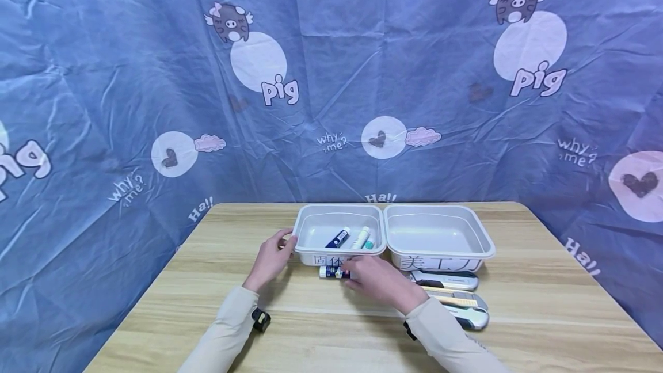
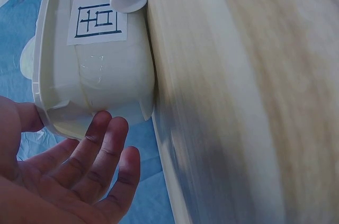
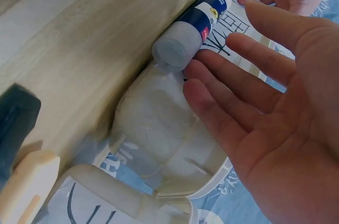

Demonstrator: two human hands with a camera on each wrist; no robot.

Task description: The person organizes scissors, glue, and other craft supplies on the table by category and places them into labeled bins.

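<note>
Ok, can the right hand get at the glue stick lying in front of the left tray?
Probably yes. The right hand hovers open just beside the glue stick, which lies on the table against the left tray. Nothing sits between fingers and stick; the left hand only touches the tray's corner.

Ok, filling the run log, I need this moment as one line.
left hand: open, touching left bin corner | right hand: open, at glue stick on table | right bin: nothing inside
</note>
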